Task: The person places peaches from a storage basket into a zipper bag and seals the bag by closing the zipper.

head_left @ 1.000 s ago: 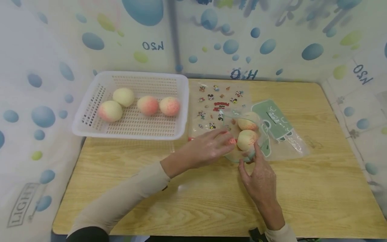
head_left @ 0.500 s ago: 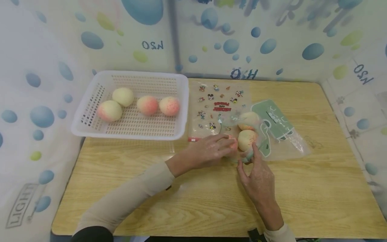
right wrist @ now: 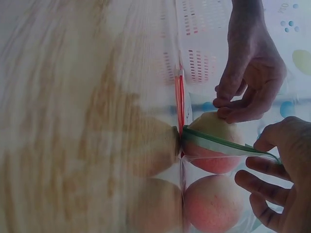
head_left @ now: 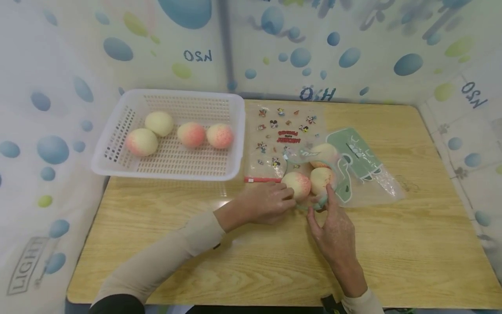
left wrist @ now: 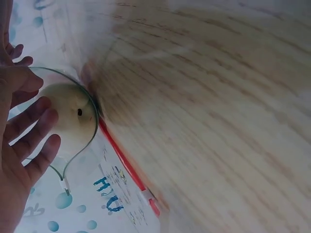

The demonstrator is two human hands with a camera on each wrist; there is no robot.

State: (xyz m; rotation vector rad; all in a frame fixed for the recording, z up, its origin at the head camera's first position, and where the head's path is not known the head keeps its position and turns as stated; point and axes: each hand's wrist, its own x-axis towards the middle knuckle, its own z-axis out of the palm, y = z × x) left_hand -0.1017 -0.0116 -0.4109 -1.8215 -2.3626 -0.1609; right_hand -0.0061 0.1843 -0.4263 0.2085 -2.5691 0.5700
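Observation:
A clear zip bag with a green print point(head_left: 354, 155) lies on the table, its green-rimmed mouth point(right wrist: 218, 144) held apart. Two peaches lie inside it, the farther peach point(head_left: 323, 155) and the nearer peach point(head_left: 322, 180). A third peach point(head_left: 296, 185) sits at the mouth on the left. My left hand point(head_left: 268, 203) is beside that peach, fingertips at its near left side; in the left wrist view its fingers point(left wrist: 36, 121) are spread loosely before the peach. With thumb and index finger, my right hand point(head_left: 335, 235) holds the bag's rim at the near right.
A white perforated basket point(head_left: 168, 172) with several peaches point(head_left: 191, 134) stands at the back left. A flat clear bag with cartoon figures and a red zip point(head_left: 264, 179) lies between basket and green bag, partly under the latter. Patterned cloth walls point(head_left: 274, 52) border the wooden table point(head_left: 251, 270).
My left hand has drawn off the third peach toward the left and near side, so more of the peach shows. My right hand stays almost in place on the rim.

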